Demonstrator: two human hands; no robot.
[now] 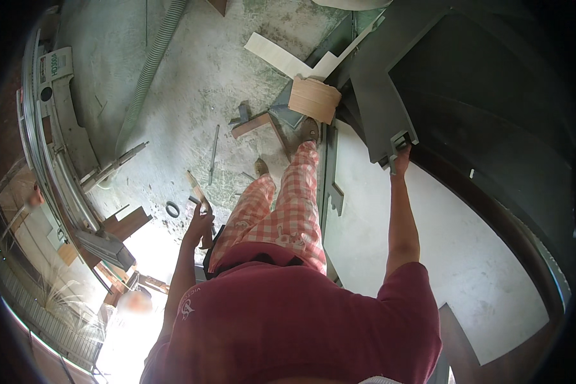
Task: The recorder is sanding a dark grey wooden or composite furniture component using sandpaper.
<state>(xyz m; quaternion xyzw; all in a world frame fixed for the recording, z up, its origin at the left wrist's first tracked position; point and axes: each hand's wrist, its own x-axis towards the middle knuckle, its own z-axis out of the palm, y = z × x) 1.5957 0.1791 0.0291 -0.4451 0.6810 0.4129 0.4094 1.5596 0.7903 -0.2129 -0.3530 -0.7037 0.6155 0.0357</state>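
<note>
My left hand (200,225) is closed around a wooden stick-like tool (197,187) beside my left thigh. Its wood shows above and below my fist; a short dark piece beside it may or may not belong to it. At the right, with that arm stretched forward, my right hand (400,161) grips the near end of a dark grey angled panel (371,86). My fingers are at a small notched cut-out there, partly hidden by the panel. Under that end lies a large white sheet or board (441,237).
A piece of cardboard (314,100) lies by my forward foot, with white angled strips (278,56) beyond it. Brown offcuts (253,125), a thin bar (214,153) and a black ring (172,209) lie on the floor. A railed machine (70,121) and ribbed hose (150,67) are left.
</note>
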